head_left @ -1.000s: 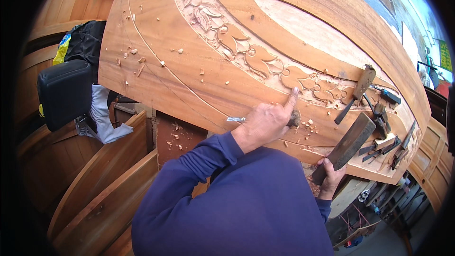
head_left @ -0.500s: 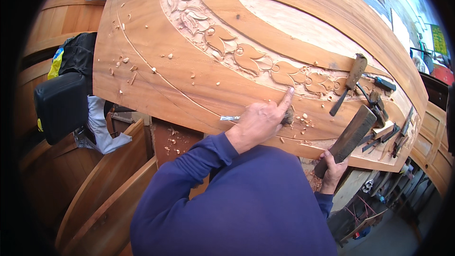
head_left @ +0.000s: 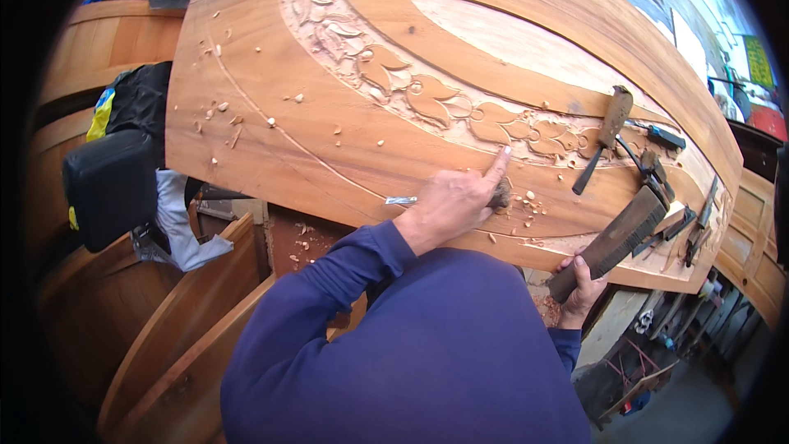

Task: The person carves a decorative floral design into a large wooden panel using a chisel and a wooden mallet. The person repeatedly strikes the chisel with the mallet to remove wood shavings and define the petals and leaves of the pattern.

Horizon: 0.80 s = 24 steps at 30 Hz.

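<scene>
My left hand (head_left: 452, 205) is wrapped round a chisel, its index finger stretched out to the lower edge of the carved floral band (head_left: 429, 99). The chisel's shiny flat blade (head_left: 401, 200) shows left of the hand, and its worn handle end (head_left: 500, 195) pokes out on the right. Most of the chisel is hidden by the fingers. My right hand (head_left: 585, 286) grips the lower end of a dark, block-like wooden mallet (head_left: 618, 238), which slants up to the right at the near edge of the wooden panel (head_left: 329, 164).
A wooden-handled tool (head_left: 615, 115) lies across the carving, near a dark-headed tool (head_left: 664, 138). Several chisels (head_left: 699, 230) are at the right end. Wood chips (head_left: 530, 196) are scattered about. A black padded object (head_left: 111, 189) stands at left, above curved boards (head_left: 189, 312).
The mallet in my right hand has tilted a little further to the right. My left hand keeps the chisel, its index finger still on the edge of the carving. The view has shifted slightly.
</scene>
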Tool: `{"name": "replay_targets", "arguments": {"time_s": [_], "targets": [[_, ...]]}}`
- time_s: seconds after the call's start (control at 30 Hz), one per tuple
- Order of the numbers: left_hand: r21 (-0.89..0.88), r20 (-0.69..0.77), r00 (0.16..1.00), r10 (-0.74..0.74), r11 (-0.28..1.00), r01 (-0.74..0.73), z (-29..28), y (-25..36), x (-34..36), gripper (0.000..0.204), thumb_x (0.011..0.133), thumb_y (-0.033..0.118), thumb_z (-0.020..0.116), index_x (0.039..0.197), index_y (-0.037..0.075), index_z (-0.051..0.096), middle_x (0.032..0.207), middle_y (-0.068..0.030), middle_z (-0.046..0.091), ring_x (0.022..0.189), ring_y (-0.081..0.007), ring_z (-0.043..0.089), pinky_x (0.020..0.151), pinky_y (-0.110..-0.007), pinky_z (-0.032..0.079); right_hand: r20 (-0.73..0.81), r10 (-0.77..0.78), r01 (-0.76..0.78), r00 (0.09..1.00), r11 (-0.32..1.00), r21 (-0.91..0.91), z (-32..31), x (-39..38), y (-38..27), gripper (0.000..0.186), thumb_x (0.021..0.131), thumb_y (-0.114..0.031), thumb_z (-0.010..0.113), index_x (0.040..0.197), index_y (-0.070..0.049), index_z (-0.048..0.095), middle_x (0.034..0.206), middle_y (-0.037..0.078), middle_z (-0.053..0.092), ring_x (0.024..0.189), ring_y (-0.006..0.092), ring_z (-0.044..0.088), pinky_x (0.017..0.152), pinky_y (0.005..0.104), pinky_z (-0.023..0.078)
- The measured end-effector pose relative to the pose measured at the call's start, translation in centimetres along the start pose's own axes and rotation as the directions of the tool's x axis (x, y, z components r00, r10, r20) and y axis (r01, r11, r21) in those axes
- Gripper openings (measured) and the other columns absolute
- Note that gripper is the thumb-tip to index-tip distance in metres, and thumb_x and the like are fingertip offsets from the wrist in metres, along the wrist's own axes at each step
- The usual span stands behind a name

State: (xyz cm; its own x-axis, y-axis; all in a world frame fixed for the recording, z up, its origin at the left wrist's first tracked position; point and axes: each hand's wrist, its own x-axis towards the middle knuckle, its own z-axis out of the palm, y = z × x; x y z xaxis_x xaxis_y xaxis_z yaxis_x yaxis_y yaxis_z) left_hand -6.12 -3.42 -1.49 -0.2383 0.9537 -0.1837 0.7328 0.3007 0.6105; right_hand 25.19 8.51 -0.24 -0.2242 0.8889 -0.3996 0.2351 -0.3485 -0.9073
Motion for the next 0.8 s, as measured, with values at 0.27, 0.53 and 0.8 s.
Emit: {"name": "replay_targets", "arguments": {"time_s": [0.27,0.53,0.8], "targets": [[-0.171,-0.098,0.995,-0.025,0.985,0.008,0.4,2.9,0.7,0.099,0.089,0.035,0.081,0.164,0.001,0.026,0.091,-0.0203,0.070,0.080,-0.0372,0.072,0.067,-0.046,0.058,0.029,-0.039,0.038,0.999,0.998,0.045,-0.2,-0.2,-0.1,0.033,0.089,-0.011,0.072,0.115,0.001,0.057,0.099,0.012,0.063,0.073,0.0204,0.068,0.063,0.0360,0.060],[-0.275,-0.319,0.947,-0.029,0.959,-0.064,1.9,7.3,2.8,0.065,0.093,0.020,0.073,0.148,0.001,0.043,0.112,-0.0228,0.067,0.097,-0.0411,0.070,0.080,-0.049,0.059,0.124,-0.065,0.051,0.990,0.992,0.113,-1.3,-0.1,0.6,0.035,0.089,-0.011,0.073,0.118,0.000,0.056,0.098,0.012,0.062,0.075,0.0213,0.067,0.067,0.0369,0.059],[-0.099,-0.298,0.954,-0.009,0.995,-0.022,3.9,9.1,1.2,0.046,0.090,0.013,0.073,0.132,0.004,0.058,0.111,-0.0156,0.064,0.102,-0.0347,0.067,0.085,-0.044,0.059,0.161,-0.043,0.039,0.986,0.999,0.029,-3.6,0.3,-0.3,0.040,0.086,-0.007,0.077,0.119,0.000,0.056,0.096,0.010,0.063,0.075,0.0200,0.067,0.069,0.0351,0.058]]}}
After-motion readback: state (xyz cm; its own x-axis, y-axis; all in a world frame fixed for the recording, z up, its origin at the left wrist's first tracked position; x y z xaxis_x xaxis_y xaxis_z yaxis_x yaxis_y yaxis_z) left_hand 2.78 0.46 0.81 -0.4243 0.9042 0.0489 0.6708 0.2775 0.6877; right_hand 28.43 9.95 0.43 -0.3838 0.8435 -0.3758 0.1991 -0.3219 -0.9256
